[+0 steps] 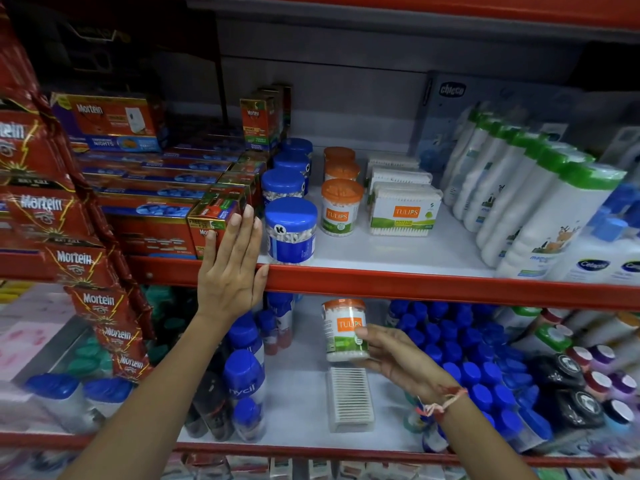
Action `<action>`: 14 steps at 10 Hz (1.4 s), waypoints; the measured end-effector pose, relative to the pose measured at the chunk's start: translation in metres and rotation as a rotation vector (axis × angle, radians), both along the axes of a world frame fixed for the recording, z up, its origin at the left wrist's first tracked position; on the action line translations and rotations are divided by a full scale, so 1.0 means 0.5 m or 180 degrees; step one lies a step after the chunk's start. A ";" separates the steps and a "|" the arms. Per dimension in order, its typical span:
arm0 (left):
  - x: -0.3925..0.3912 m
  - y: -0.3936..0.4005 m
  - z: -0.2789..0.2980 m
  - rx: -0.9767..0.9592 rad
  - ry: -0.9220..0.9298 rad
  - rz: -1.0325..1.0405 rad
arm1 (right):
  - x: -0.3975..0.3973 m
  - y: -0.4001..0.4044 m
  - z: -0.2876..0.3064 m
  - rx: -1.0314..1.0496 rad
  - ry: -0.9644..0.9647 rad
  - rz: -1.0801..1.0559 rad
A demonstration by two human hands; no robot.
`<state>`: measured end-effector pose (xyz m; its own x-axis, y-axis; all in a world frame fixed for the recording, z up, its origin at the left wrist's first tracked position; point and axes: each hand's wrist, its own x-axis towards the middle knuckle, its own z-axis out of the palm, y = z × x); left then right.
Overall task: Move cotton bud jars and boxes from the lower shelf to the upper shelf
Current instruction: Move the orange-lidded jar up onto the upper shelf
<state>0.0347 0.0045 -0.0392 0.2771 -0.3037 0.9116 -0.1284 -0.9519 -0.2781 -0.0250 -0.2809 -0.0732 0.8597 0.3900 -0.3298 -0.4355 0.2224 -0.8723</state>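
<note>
My right hand (398, 358) grips an orange-lidded Tulips cotton bud jar (343, 327), held upright above the lower shelf (298, 410). Below it a clear cotton bud box (350, 398) lies flat on that shelf. My left hand (232, 268) is flat with fingers spread, resting against the upper shelf's red edge (415, 284) and a Mortein box (216, 220). On the upper shelf stand blue-lidded cotton bud jars (291, 230), orange-lidded Tulips jars (341, 206) and Tulips boxes (403, 209).
Mortein boxes (149, 181) and hanging red Mortein packets (79, 258) fill the left. White green-capped bottles (536, 199) line the upper shelf's right. Blue-capped bottles (460, 351) and dark jars (568, 386) crowd the lower shelf's right, Nycil bottles (244, 379) its left.
</note>
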 end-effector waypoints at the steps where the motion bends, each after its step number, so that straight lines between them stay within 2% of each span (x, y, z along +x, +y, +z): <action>1: 0.001 0.003 0.003 -0.0006 0.0015 0.0006 | -0.009 0.013 0.021 0.0089 -0.0153 0.0141; 3: -0.003 0.004 -0.001 -0.0008 0.0071 -0.0021 | -0.027 0.025 0.048 0.0084 -0.0214 0.0216; 5: -0.007 0.006 -0.007 -0.0012 0.0145 -0.0002 | -0.041 0.028 0.099 0.0358 -0.0458 0.0406; 7: -0.011 0.004 -0.015 0.0004 0.0150 -0.0020 | -0.017 0.032 0.204 0.0372 -0.1081 -0.0034; 8: -0.010 0.003 -0.011 0.0034 0.0104 -0.0007 | 0.007 0.036 0.240 -0.0278 -0.1735 -0.0609; 9: -0.006 0.005 -0.008 0.0044 0.0080 0.0016 | 0.043 0.043 0.253 -0.1176 -0.2136 -0.0957; 10: -0.003 0.006 -0.004 0.0056 0.0071 -0.0006 | 0.069 0.048 0.255 -0.1778 -0.2355 -0.1032; 11: 0.001 0.008 -0.002 0.0087 0.0060 0.0041 | 0.083 0.057 0.263 -0.2125 -0.2609 -0.0913; 13: 0.004 0.010 0.007 0.0141 -0.0001 0.0058 | 0.091 0.057 0.265 -0.2314 -0.2651 -0.0704; 14: 0.020 0.016 0.020 0.0071 0.0064 0.0005 | 0.083 0.065 0.264 -0.2950 -0.2985 -0.0983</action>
